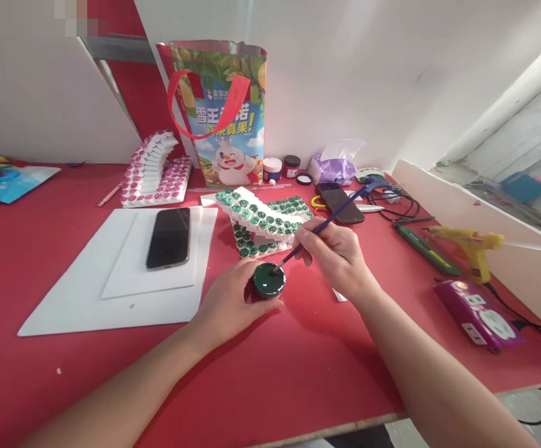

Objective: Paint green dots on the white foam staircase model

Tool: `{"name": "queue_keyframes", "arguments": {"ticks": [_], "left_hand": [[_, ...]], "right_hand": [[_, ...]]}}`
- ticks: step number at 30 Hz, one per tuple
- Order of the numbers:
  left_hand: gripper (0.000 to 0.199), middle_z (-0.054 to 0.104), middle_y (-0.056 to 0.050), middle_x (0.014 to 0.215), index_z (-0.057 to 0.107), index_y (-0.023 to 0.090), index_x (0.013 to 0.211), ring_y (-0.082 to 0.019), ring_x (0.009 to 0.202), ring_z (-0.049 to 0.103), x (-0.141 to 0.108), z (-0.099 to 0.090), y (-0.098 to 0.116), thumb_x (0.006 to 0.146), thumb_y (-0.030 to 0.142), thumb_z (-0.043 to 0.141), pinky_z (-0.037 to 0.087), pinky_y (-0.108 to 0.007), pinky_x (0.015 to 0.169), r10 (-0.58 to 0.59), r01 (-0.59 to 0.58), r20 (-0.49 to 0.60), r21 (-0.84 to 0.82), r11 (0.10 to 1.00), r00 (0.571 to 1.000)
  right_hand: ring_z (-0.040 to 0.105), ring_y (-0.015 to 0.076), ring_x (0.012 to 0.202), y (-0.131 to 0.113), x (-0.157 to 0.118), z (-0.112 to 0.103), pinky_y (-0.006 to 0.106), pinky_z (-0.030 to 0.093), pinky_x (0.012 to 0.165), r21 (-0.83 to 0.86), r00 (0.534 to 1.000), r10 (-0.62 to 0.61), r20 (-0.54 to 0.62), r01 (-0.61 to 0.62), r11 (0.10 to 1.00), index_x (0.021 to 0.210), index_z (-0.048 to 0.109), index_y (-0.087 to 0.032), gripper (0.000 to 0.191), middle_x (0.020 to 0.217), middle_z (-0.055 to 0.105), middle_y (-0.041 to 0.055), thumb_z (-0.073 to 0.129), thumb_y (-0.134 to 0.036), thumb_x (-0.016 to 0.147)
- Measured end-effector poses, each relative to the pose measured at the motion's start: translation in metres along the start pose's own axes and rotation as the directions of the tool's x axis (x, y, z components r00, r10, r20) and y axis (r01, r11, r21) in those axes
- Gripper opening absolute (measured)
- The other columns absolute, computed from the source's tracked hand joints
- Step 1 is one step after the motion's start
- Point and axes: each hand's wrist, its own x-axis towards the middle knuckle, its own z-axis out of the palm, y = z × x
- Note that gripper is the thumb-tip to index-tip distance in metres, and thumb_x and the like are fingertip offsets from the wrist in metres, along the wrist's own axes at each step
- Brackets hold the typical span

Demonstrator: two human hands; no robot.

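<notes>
My left hand is wrapped round a small open jar of dark green paint on the table. Between the fingers of my right hand is a blue-handled paintbrush, slanting down to the left with its tip in the jar's paint. Just behind the jar stands a white craft piece covered in rows of small round pieces with green-painted tops. Part of it is hidden behind my right hand.
A phone lies on white boards at left. Behind are a pink-topped craft piece, a gift bag, paint jars and a tissue pack. At right lie another phone, a glue gun and a purple box.
</notes>
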Motion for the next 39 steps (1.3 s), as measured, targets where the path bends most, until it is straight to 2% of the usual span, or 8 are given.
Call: {"name": "queue_keyframes", "arguments": {"ticks": [6, 12, 17, 21, 25, 29, 33, 39], "left_hand": [[0.045, 0.069, -0.003, 0.125, 0.064, 0.026, 0.116, -0.029, 0.117, 0.065, -0.001, 0.0, 0.0, 0.079, 0.046, 0.079, 0.054, -0.038, 0.096, 0.002, -0.002, -0.004, 0.015, 1.0, 1.0], [0.05, 0.068, -0.003, 0.128, 0.063, 0.026, 0.12, -0.03, 0.121, 0.063, -0.001, 0.001, -0.001, 0.077, 0.047, 0.08, 0.053, -0.04, 0.1, -0.007, 0.007, -0.012, 0.017, 1.0, 1.0], [0.049, 0.069, -0.004, 0.124, 0.062, 0.026, 0.118, -0.029, 0.118, 0.064, -0.001, 0.003, -0.004, 0.078, 0.047, 0.081, 0.053, -0.04, 0.099, 0.003, -0.002, -0.024, 0.008, 1.0, 1.0], [0.047, 0.069, -0.004, 0.123, 0.062, 0.025, 0.117, -0.028, 0.116, 0.065, -0.001, 0.003, -0.005, 0.078, 0.045, 0.081, 0.053, -0.04, 0.097, 0.022, -0.022, -0.03, 0.003, 1.0, 0.999], [0.047, 0.07, -0.005, 0.121, 0.062, 0.025, 0.116, -0.028, 0.113, 0.066, -0.001, 0.003, -0.005, 0.078, 0.044, 0.081, 0.054, -0.041, 0.095, 0.038, -0.038, -0.032, -0.008, 0.999, 0.999], [0.048, 0.069, -0.006, 0.124, 0.062, 0.025, 0.118, -0.029, 0.117, 0.065, -0.001, 0.004, -0.006, 0.078, 0.044, 0.081, 0.054, -0.042, 0.097, 0.06, -0.06, -0.043, -0.001, 0.998, 0.997], [0.052, 0.068, -0.007, 0.13, 0.061, 0.025, 0.123, -0.03, 0.123, 0.063, -0.002, 0.004, -0.007, 0.079, 0.044, 0.081, 0.053, -0.043, 0.1, 0.076, -0.075, -0.05, 0.005, 0.997, 0.996], [0.054, 0.067, -0.008, 0.133, 0.061, 0.026, 0.126, -0.032, 0.125, 0.062, -0.002, 0.004, -0.006, 0.079, 0.044, 0.08, 0.052, -0.049, 0.104, 0.06, -0.06, -0.046, -0.002, 0.998, 0.997]], "right_hand": [[0.055, 0.0096, 0.057, 0.0, -0.001, -0.001, 0.025, 0.044, 0.054, -0.008, 1.0, -0.013, -0.011, 0.013, 1.0, 0.072, 0.061, -0.018, 0.024, 0.067, 0.06, -0.0016, 0.055, -0.025, 0.095], [0.055, 0.0104, 0.051, 0.005, 0.004, -0.006, 0.025, 0.045, 0.051, 0.06, 0.982, -0.065, -0.176, 0.077, 0.995, 0.074, 0.064, -0.019, 0.022, 0.061, 0.06, -0.0024, 0.061, -0.029, 0.094], [0.058, 0.0125, 0.057, 0.015, 0.007, -0.009, 0.026, 0.047, 0.055, -0.076, 0.952, -0.161, -0.261, 0.146, 0.986, 0.075, 0.064, -0.02, 0.025, 0.064, 0.061, -0.0016, 0.061, -0.033, 0.097], [0.06, 0.0126, 0.061, 0.017, 0.006, -0.007, 0.026, 0.047, 0.058, -0.283, 0.941, -0.292, -0.171, 0.237, 0.93, 0.073, 0.063, -0.02, 0.027, 0.068, 0.065, 0.0, 0.058, -0.027, 0.098], [0.063, 0.0141, 0.067, 0.012, 0.003, -0.003, 0.027, 0.047, 0.06, -0.402, 0.917, -0.397, -0.034, 0.351, 0.846, 0.065, 0.059, -0.02, 0.033, 0.076, 0.07, 0.0033, 0.057, -0.021, 0.098], [0.064, 0.0148, 0.068, 0.009, 0.001, 0.0, 0.028, 0.048, 0.063, -0.511, 0.916, -0.399, 0.039, 0.361, 0.78, 0.073, 0.063, -0.02, 0.026, 0.08, 0.073, 0.0042, 0.057, -0.018, 0.098], [0.066, 0.0157, 0.068, 0.014, 0.002, 0.002, 0.029, 0.05, 0.067, -0.562, 0.896, -0.439, 0.064, 0.396, 0.726, 0.083, 0.068, -0.019, 0.018, 0.078, 0.074, 0.0042, 0.057, -0.02, 0.098], [0.066, 0.0174, 0.07, 0.02, 0.003, 0.003, 0.031, 0.05, 0.069, -0.585, 0.904, -0.423, 0.061, 0.376, 0.718, 0.084, 0.068, -0.021, 0.017, 0.077, 0.074, 0.0046, 0.059, -0.024, 0.098]]}}
